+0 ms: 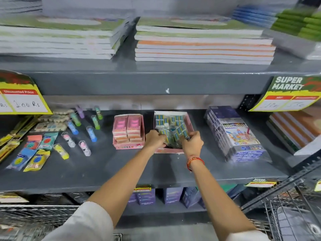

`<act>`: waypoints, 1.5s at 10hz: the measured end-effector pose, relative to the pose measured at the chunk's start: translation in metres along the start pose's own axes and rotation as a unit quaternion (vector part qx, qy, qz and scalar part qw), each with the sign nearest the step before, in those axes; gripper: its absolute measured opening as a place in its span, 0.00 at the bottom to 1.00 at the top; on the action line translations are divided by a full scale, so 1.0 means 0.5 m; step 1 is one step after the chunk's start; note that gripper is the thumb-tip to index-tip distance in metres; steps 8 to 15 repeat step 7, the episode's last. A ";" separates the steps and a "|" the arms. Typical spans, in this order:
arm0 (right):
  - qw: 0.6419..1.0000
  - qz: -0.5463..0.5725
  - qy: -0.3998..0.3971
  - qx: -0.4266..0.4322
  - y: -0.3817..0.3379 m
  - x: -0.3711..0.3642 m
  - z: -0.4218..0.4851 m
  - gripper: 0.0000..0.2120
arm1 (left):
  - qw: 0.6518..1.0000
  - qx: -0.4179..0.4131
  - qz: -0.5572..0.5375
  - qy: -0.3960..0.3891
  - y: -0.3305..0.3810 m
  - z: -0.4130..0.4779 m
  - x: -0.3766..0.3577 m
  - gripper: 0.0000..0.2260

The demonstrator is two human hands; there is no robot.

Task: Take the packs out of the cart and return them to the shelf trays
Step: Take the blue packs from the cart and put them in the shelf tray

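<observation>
A pink open tray (pixel 190 125) sits on the middle grey shelf and holds several small blue-and-white packs (pixel 166 120). Both my hands reach into its front part. My left hand (pixel 153 139) and my right hand (pixel 192 141) are closed around a clear-wrapped bundle of blue packs (pixel 174 134), which rests in the tray between them. A second pink tray (pixel 128 146), marked "ERASER", stands just to the left, filled with pink packs. The wire cart (pixel 34 221) runs along the bottom edge; its contents are not visible.
Glue sticks (pixel 91 133) and loose blister packs (pixel 34 159) lie on the shelf at left. Stacked crayon boxes (pixel 239 136) sit right of the tray. Notebook piles (pixel 203 47) fill the shelf above. Yellow price tags (pixel 22 101) hang from its edge. Purple boxes (pixel 145 197) stand below.
</observation>
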State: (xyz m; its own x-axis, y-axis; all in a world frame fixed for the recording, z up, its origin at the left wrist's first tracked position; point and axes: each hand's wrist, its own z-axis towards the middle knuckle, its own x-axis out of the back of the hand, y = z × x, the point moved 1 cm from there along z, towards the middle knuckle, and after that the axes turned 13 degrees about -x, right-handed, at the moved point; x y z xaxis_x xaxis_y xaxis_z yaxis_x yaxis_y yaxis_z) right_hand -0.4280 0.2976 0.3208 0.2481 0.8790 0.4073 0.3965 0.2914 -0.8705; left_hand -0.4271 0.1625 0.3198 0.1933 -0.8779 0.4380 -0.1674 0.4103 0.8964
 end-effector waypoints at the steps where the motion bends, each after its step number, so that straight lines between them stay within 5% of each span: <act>1: 0.999 -0.043 -0.011 0.000 -0.007 -0.003 0.004 0.10 | 0.997 -0.004 0.082 -0.011 0.003 0.007 0.005 0.16; 4: 0.953 -0.295 0.016 0.063 -0.015 -0.004 -0.001 0.15 | 0.915 -0.138 0.379 -0.007 0.029 -0.020 0.003 0.07; 6: 0.932 -0.351 -0.006 0.086 -0.010 0.013 -0.020 0.13 | 0.869 -0.184 0.459 -0.023 0.018 -0.042 0.003 0.08; 7: 0.923 -0.354 0.013 0.153 -0.014 0.022 -0.047 0.10 | 0.886 -0.229 0.403 -0.012 0.013 -0.050 0.014 0.08; 15: 0.923 -0.354 0.013 0.153 -0.014 0.022 -0.047 0.10 | 0.886 -0.229 0.403 -0.012 0.013 -0.050 0.014 0.08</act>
